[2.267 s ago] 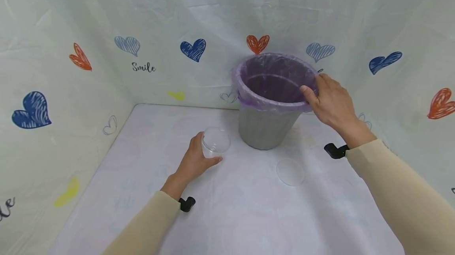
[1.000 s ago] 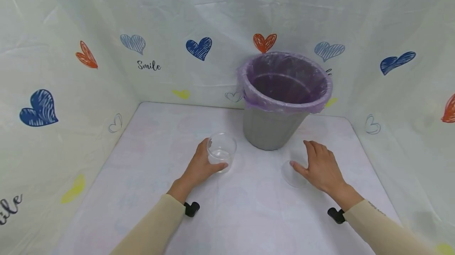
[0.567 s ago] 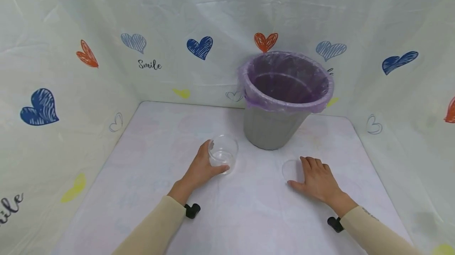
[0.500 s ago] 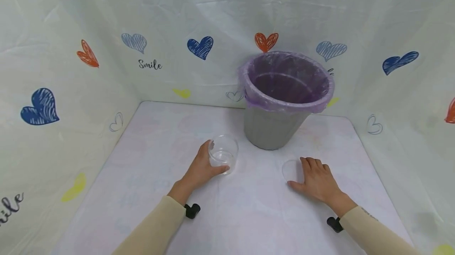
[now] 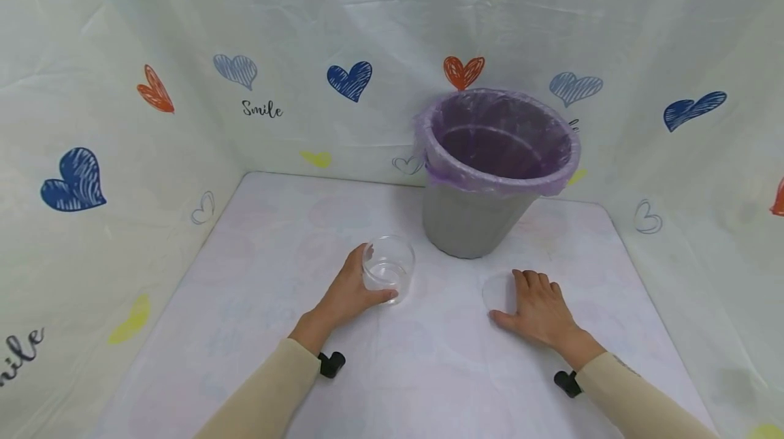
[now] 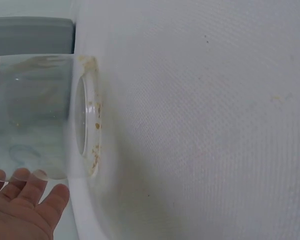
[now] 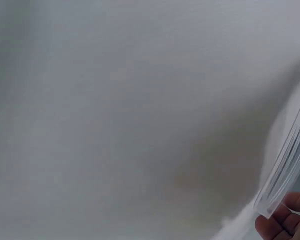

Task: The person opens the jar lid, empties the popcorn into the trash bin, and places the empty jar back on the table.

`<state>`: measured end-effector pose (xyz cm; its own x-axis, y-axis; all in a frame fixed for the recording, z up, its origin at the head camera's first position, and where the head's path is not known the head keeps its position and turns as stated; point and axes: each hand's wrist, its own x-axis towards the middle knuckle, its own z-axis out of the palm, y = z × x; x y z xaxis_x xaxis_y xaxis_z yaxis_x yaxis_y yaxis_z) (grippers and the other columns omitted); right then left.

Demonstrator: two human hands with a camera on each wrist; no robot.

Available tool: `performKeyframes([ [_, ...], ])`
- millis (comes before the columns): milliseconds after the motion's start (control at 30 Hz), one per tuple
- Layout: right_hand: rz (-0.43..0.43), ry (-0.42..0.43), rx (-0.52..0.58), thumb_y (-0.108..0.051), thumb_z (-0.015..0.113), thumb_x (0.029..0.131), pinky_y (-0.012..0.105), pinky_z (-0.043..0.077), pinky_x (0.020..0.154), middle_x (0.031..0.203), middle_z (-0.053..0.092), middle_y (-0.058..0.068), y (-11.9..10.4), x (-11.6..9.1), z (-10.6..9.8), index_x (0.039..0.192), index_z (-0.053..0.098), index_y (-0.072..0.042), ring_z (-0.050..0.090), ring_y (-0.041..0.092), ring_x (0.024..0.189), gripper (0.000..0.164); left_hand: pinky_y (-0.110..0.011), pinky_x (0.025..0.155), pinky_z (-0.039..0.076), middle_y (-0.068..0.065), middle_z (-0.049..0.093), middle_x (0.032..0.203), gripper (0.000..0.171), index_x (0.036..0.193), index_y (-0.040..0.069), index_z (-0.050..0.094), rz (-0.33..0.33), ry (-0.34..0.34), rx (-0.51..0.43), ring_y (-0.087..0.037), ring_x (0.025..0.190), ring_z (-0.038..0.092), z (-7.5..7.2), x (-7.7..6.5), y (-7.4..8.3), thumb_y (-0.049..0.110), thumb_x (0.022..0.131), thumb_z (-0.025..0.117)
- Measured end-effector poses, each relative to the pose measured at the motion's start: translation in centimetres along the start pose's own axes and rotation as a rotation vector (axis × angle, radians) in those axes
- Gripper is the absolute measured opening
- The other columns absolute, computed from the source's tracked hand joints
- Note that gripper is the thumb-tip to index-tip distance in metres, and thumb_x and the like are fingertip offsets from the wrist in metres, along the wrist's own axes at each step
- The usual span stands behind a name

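Observation:
A clear round plastic container (image 5: 388, 267) stands left of centre in the head view. My left hand (image 5: 352, 293) grips its side, fingers behind and thumb in front. In the left wrist view, brownish specks mark the bottom edge of the container (image 6: 35, 117), close over the table; only fingertips of the left hand (image 6: 22, 205) show there. Farther right, a clear flat round lid (image 5: 497, 293) is pinched at its right side by my right hand (image 5: 539, 308), which covers part of it. The right wrist view shows fingers of the right hand (image 7: 290, 220) at the edge of the lid (image 7: 282, 175).
A grey bin (image 5: 462, 221) lined with a purple bag (image 5: 441, 170) stands at the back, behind and between both hands. The white table (image 5: 294, 221) meets a hanging heart-printed sheet (image 5: 380, 17) at the back and sides.
My right hand has left the bin's rim, come down toward me and taken hold of the lid, which shifts slightly left. My left hand has brought the container a little nearer.

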<state>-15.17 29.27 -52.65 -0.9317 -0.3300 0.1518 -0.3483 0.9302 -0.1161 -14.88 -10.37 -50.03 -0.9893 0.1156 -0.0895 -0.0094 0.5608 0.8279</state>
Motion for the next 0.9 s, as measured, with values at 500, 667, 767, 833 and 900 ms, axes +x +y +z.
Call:
performKeyframes([
  [500,-0.264,0.189,0.026,-0.064,0.081,0.076,0.052,0.046,0.085,0.127,0.059,0.023,-8.3,5.4,-4.9,0.142,0.051,0.006,0.056,0.042,0.111,0.101,-0.057,0.116,0.044,-0.014,0.032,0.162,0.115,0.164,0.012,0.021,0.035,0.024,0.085,-0.035,0.142,0.045,0.3,0.0,0.0,0.044,0.080,0.092],
  [667,-0.312,0.200,0.031,-0.066,0.079,0.078,0.053,0.048,0.089,0.128,0.058,0.022,-10.7,6.9,-6.4,0.142,0.050,0.005,0.055,0.041,0.113,0.100,-0.055,0.112,0.048,-0.017,0.039,0.155,0.113,0.160,0.009,0.023,0.049,0.060,0.161,-0.035,0.136,0.050,0.1,0.0,0.1,0.046,0.079,0.092],
  [767,-0.320,0.197,0.023,-0.067,0.078,0.078,0.054,0.048,0.090,0.128,0.058,0.023,-11.4,7.3,-6.8,0.142,0.051,0.005,0.056,0.042,0.113,0.100,-0.054,0.112,0.048,-0.017,0.040,0.154,0.112,0.159,0.008,0.025,0.065,0.069,0.176,-0.035,0.135,0.050,0.1,-0.1,0.1,0.047,0.079,0.092],
  [833,-0.321,0.194,0.022,-0.067,0.078,0.078,0.054,0.048,0.091,0.129,0.058,0.023,-11.7,7.5,-6.8,0.142,0.051,0.006,0.056,0.042,0.114,0.100,-0.054,0.112,0.048,-0.017,0.040,0.154,0.111,0.159,0.008,0.025,0.066,0.069,0.179,-0.035,0.135,0.050,0.2,0.0,0.1,0.047,0.079,0.092],
  [900,-0.319,0.185,0.027,-0.067,0.077,0.079,0.053,0.048,0.090,0.129,0.058,0.023,-11.8,7.5,-6.8,0.143,0.050,0.005,0.055,0.042,0.114,0.101,-0.054,0.111,0.049,-0.017,0.040,0.154,0.111,0.159,0.008,0.025,0.060,0.067,0.176,-0.035,0.134,0.051,0.1,-0.1,0.1,0.047,0.079,0.092],
])
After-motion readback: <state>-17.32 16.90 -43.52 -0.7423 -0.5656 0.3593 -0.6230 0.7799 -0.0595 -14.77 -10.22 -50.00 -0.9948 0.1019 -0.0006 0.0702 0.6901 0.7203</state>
